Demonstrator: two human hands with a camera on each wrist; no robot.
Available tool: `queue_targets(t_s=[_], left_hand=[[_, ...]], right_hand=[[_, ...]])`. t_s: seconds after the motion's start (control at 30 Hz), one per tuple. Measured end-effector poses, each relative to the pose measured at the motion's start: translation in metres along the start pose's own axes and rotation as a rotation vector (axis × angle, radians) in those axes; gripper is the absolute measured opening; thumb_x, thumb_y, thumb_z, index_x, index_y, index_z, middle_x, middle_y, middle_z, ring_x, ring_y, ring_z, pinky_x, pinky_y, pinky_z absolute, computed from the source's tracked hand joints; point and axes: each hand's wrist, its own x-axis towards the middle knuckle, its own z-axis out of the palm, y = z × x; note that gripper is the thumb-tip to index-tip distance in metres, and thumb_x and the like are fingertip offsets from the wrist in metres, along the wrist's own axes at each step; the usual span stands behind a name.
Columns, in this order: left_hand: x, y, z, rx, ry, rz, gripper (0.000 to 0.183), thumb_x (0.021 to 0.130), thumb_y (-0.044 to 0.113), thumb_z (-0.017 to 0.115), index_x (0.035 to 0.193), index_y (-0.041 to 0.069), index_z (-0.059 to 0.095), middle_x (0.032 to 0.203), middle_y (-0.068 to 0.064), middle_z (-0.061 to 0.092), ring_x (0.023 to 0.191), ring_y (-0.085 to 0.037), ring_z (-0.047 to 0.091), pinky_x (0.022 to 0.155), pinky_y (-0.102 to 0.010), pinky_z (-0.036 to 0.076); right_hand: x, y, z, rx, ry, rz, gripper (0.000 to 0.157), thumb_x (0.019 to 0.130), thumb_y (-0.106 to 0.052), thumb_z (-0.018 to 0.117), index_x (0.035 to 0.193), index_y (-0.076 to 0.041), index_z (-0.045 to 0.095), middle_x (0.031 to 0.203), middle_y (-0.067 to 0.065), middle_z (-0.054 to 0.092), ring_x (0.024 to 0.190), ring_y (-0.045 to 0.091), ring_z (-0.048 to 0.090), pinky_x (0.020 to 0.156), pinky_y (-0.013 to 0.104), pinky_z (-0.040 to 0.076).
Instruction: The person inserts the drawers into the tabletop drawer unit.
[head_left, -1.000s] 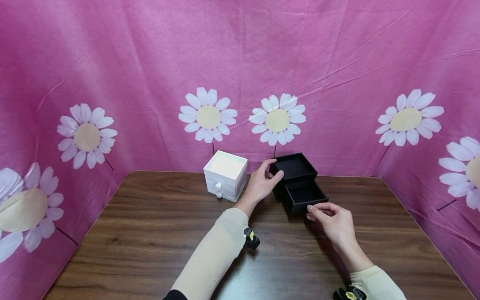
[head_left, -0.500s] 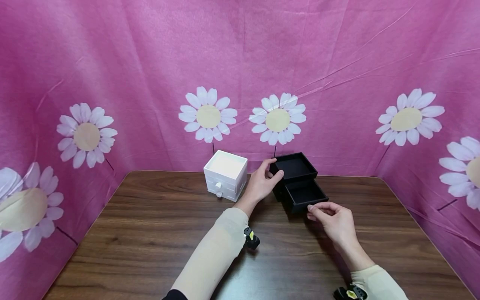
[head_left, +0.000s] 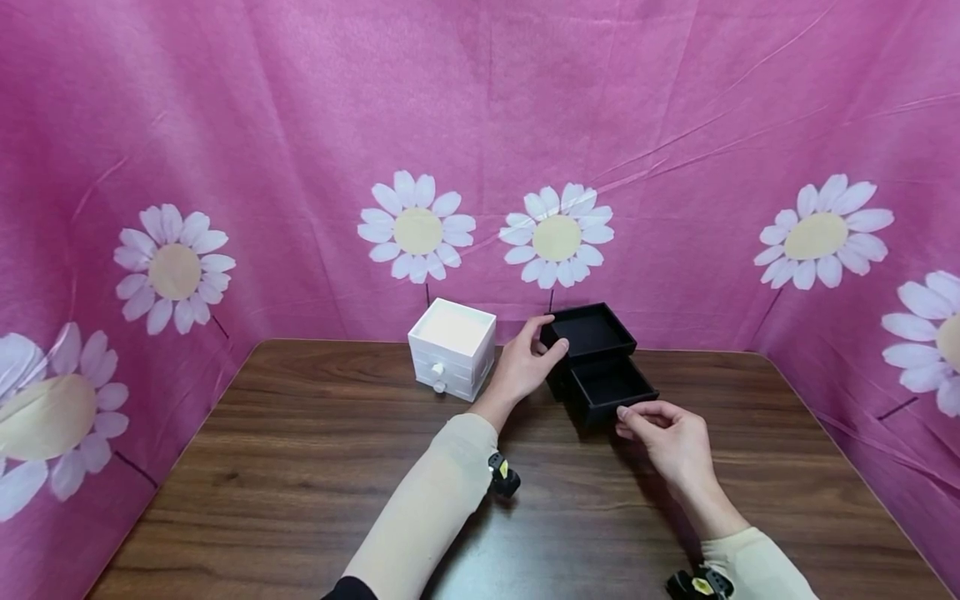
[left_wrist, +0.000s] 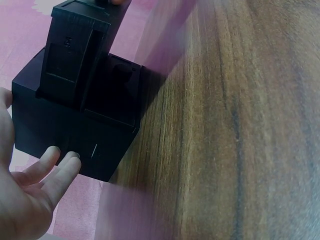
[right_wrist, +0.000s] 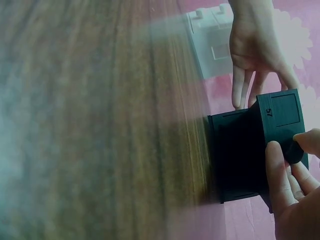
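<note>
A small black drawer cabinet [head_left: 588, 330] stands near the table's back edge. Its upper drawer [head_left: 595, 412] is pulled well out, and its inside looks bare. My left hand [head_left: 523, 364] rests on the cabinet's left side, thumb near the front corner, one finger at the top rim. In the left wrist view, extended fingertips touch the cabinet wall [left_wrist: 55, 125]. With thumb and fingers, my right hand [head_left: 672, 443] pinches the round knob [right_wrist: 293, 151] on the drawer front [right_wrist: 281, 111], which is marked 57. The head view hides that knob.
A white two-knob drawer cabinet [head_left: 452, 348] stands left of the black one, close to my left wrist. Both rest on a brown wooden table [head_left: 300, 450]. Behind and along the sides hangs a pink cloth [head_left: 315, 125] with large daisies.
</note>
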Motion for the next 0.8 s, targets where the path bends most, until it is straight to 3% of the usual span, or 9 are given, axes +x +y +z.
queue_targets(t_s=[0.27,0.67,0.8], left_hand=[[0.0001,0.0004,-0.0001,0.014,0.01,0.009,0.052,0.104,0.045,0.069,0.153,0.032,0.058,0.107,-0.007,0.07,0.097,-0.013,0.064,0.076,-0.026,0.052],[0.0009,0.0,0.0003,0.013,0.02,0.017,0.052,0.103,0.044,0.07,0.152,0.031,0.059,0.104,-0.007,0.071,0.094,-0.012,0.064,0.074,-0.024,0.051],[0.0007,0.0004,0.0004,0.013,0.021,0.019,0.052,0.103,0.043,0.069,0.152,0.03,0.059,0.103,-0.007,0.071,0.093,-0.012,0.064,0.073,-0.024,0.051]], right_hand=[[0.0014,-0.0021,0.0006,0.017,0.012,0.004,0.007,0.097,-0.004,0.079,0.098,0.003,0.078,0.072,-0.011,0.079,0.067,0.008,0.079,0.068,0.026,0.066],[0.0033,-0.0024,0.0032,-0.006,0.025,0.027,0.019,0.098,-0.005,0.078,0.108,0.011,0.075,0.071,-0.015,0.077,0.067,0.006,0.078,0.067,0.021,0.064],[0.0042,-0.0025,0.0037,0.0,0.03,0.03,0.016,0.098,-0.004,0.077,0.107,0.009,0.076,0.07,-0.015,0.077,0.066,0.006,0.078,0.067,0.022,0.064]])
